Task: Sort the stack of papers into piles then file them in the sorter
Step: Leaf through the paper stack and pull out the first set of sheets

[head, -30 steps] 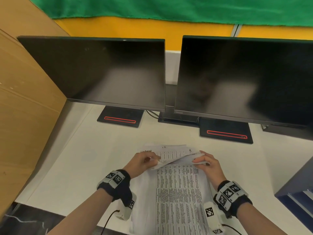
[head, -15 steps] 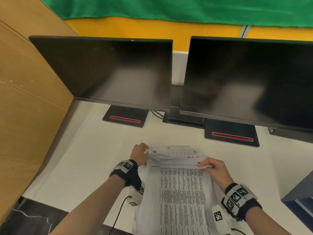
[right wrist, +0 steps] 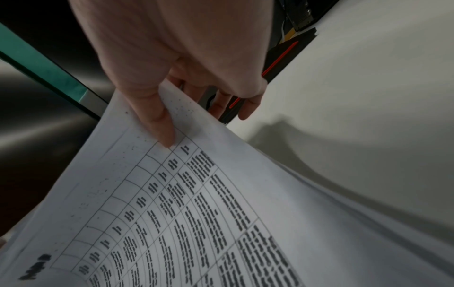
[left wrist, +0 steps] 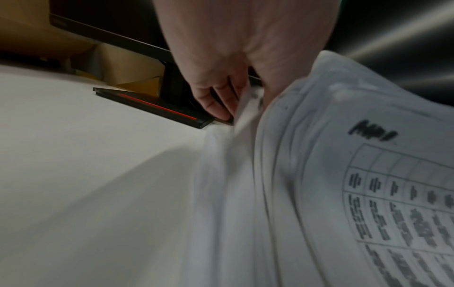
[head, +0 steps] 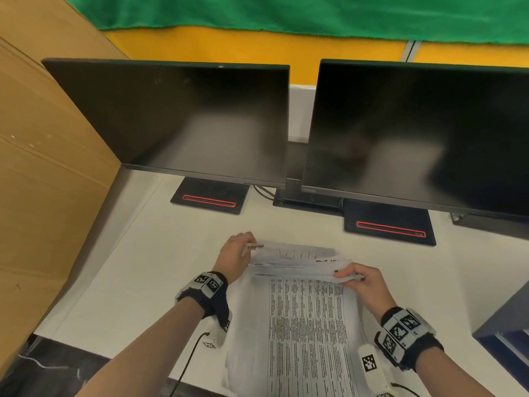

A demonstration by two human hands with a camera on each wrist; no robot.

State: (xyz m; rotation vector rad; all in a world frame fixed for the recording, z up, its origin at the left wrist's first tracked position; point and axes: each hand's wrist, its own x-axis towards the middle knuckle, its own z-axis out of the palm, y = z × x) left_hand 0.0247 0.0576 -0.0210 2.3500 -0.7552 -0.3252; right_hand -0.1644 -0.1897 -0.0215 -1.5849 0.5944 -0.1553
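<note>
A stack of printed papers (head: 306, 325) lies on the white desk (head: 137, 282), running from the near edge toward the monitors. Its far ends are lifted and fanned. My left hand (head: 236, 253) pinches the far left corner of the fanned sheets (left wrist: 248, 101). My right hand (head: 362, 279) grips the far right corner, with the thumb (right wrist: 159, 120) on top of a sheet printed with a table (right wrist: 196, 213) and the fingers beneath. A handwritten label (left wrist: 373, 132) shows on one sheet, too blurred to read. No sorter can be made out.
Two dark monitors (head: 183, 121) (head: 423, 133) stand on black bases (head: 210, 199) (head: 389, 224) at the back of the desk. A wooden panel (head: 48, 167) walls the left side. A dark blue object (head: 506, 325) sits at the right edge.
The left hand has moved farther along the left edge to the far corner of the sheets. The fanned far ends now lie flatter and wider. The right hand keeps its hold.
</note>
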